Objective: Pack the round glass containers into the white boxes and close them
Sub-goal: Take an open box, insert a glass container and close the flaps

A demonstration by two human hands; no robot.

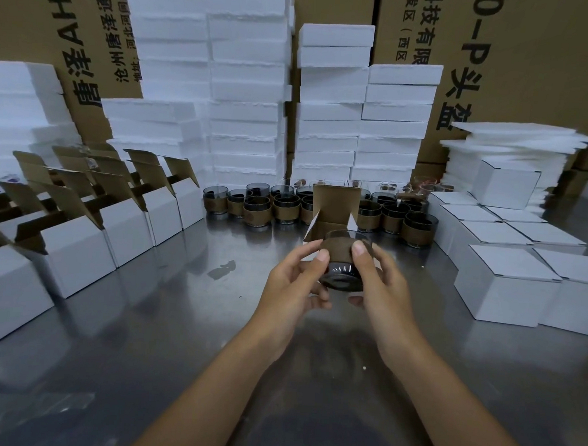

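Head view: both hands are up over the metal table (147, 317), centre frame, sharing one glass container (343, 263).

Left hand (293, 283): fingers curled, thumb (313, 257) pressed on the container's brown band, other fingers wrapped under it. It also looks to be steadying the small open box (333, 207) behind the container, but the contact there is hidden.

Right hand (381, 284): thumb (360, 251) on the band from the other side, fingers cupped underneath. Firm two-handed hold, container tilted so its dark base faces the camera.

The container's top end sits at the mouth of the open box, between the white side flaps. The lid flap stands upright, brown inside showing. Can't tell how far in the container is.

Behind the hands: a cluster of loose containers (286, 202) standing upright on the table, dark glass with brown bands, in rows, touching or nearly.

Left side: a row of open boxes (127, 229), lids raised, running diagonally toward the camera. Contents mostly hidden.

Right side: closed boxes (505, 282) packed side by side, one more closed box (505, 183) stacked higher behind them.

Back: tall stacks of white foam slabs (248, 86), a shorter messy stack of foam at the right (518, 141), and big brown cartons (528, 64) with printed characters.
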